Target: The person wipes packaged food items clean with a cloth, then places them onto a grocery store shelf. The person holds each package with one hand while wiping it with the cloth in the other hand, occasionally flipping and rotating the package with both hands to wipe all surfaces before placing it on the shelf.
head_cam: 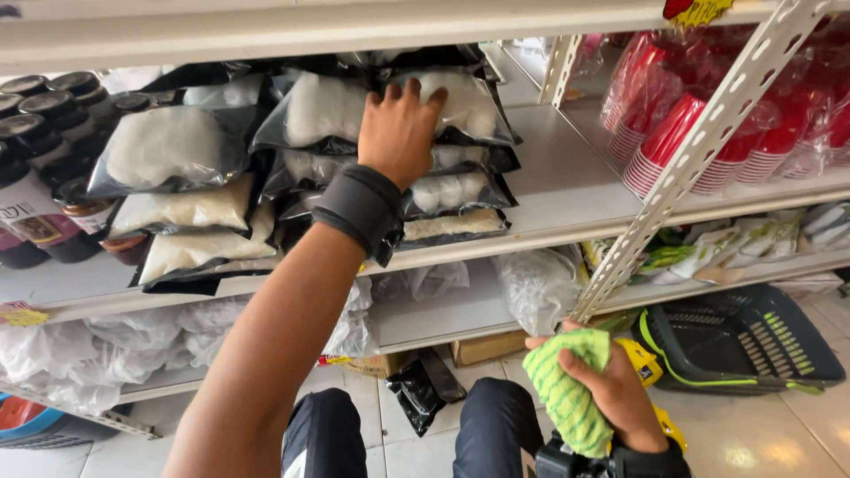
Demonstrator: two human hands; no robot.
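My left hand (400, 128), with a dark wristband on the wrist, presses flat on the top bag of a stack of clear-and-black bags of white grains (443, 190) on the middle shelf (575, 190). A second stack of the same bags (181, 208) lies to its left. My right hand (611, 389) is low at the lower right, closed around a green striped cloth (567, 389), with a yellow object partly hidden behind it. My knees in dark trousers show at the bottom.
Dark-lidded jars (40, 133) stand at the shelf's left end. Stacks of red cups in plastic (699, 124) fill the right bay behind a slanted white upright (682, 168). Clear plastic bags (531, 283) sit on the lower shelf. A dark basket (753, 341) rests on the tiled floor.
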